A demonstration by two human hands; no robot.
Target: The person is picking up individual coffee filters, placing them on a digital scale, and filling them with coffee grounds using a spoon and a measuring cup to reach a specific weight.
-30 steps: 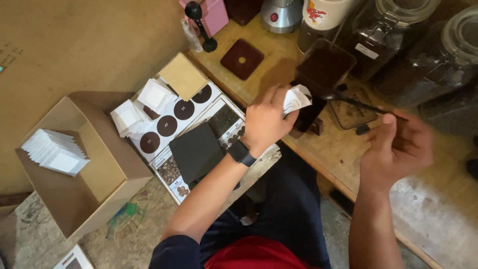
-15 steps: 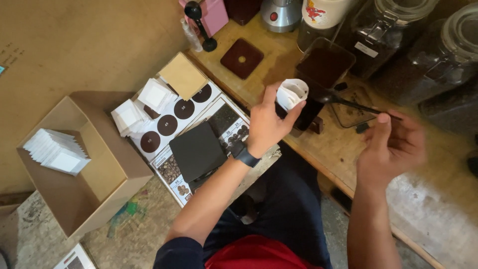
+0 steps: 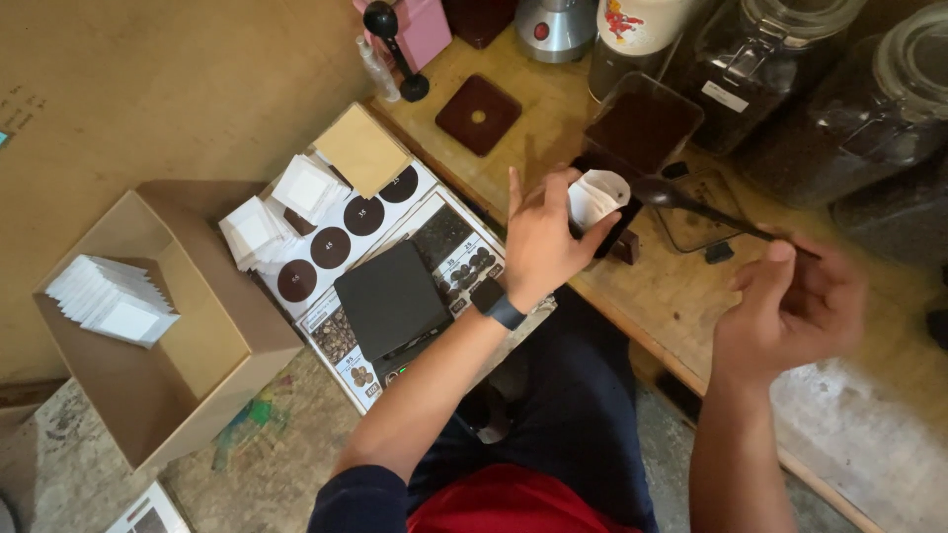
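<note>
Left hand [image 3: 543, 237] holds a small white filter bag [image 3: 596, 197] upright, mouth open, fingers pinching it from both sides, above the counter [image 3: 681, 296] edge. Right hand [image 3: 790, 306] holds a long dark spoon [image 3: 691, 205] by the handle end, fingers pressed together on it; the bowl sits just beside the bag's mouth, to its right.

Risks, as judged: the bag is soft and its mouth is narrow, so a tilted spoon could drop grounds onto the counter or the lap below. Squeezing harder would close the mouth. The spoon is gripped far from its bowl (little control at the tip), so a small wrist wobble could miss the opening.

Around: a square tub [image 3: 642, 123] of dark grounds right behind the bag; large glass jars [image 3: 780, 59] at the back. To the left, a black scale [image 3: 392, 299] on a printed chart, stacks of white bags [image 3: 257, 232], and a cardboard box [image 3: 197, 345] holding more. Nothing lies between spoon and bag.
</note>
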